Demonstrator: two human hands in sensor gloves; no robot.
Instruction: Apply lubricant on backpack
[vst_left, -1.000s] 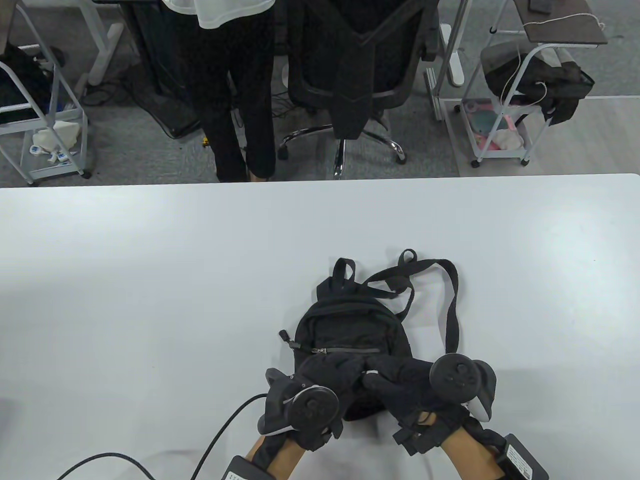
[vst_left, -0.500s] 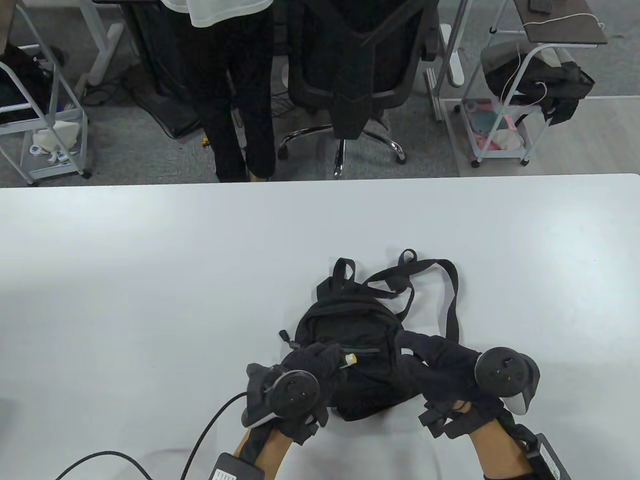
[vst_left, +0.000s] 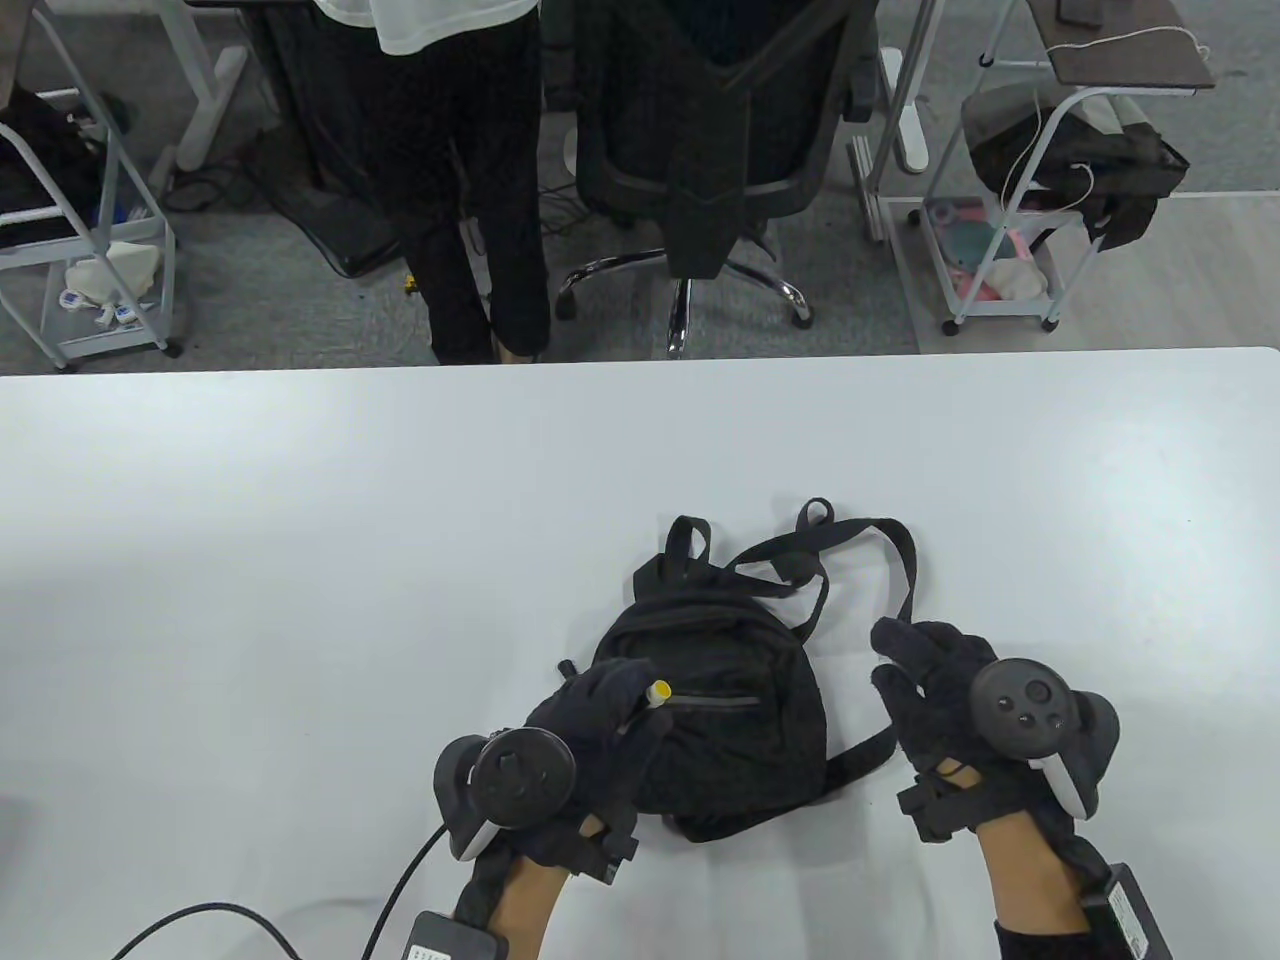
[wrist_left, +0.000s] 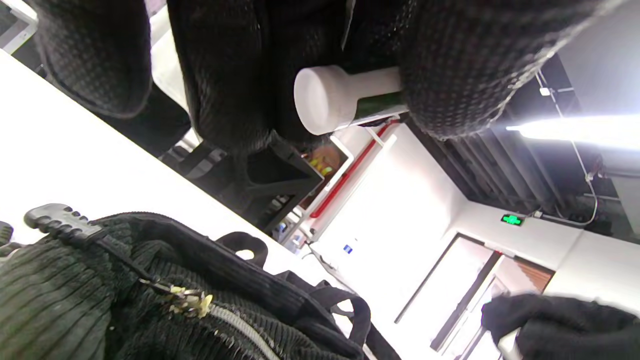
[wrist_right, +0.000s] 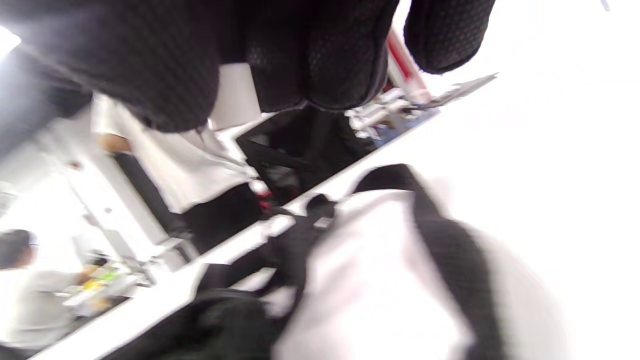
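A small black backpack (vst_left: 720, 690) lies on the white table (vst_left: 300, 560), front pocket up. Its zipper (vst_left: 715, 702) runs across the pocket, and the slider (wrist_left: 186, 300) and rubber pull (wrist_left: 60, 224) show in the left wrist view. My left hand (vst_left: 600, 715) grips a lubricant stick (wrist_left: 350, 97) with a green body. The stick's pale yellow tip (vst_left: 658, 691) is just above the left end of the zipper. My right hand (vst_left: 930, 670) is above the table to the right of the backpack, fingers curled. A small white cap (wrist_left: 504, 345) shows under its fingers.
The backpack's straps (vst_left: 900, 600) trail toward the far right of it. A black cable (vst_left: 250, 915) runs over the table at the near left. Beyond the far edge stand a person (vst_left: 470, 200), an office chair (vst_left: 710, 150) and wire carts (vst_left: 1010, 230).
My hands were together over the backpack's front and have parted. The right hand moved right, off the backpack. The left hand moved left with the stick, whose yellow tip now shows.
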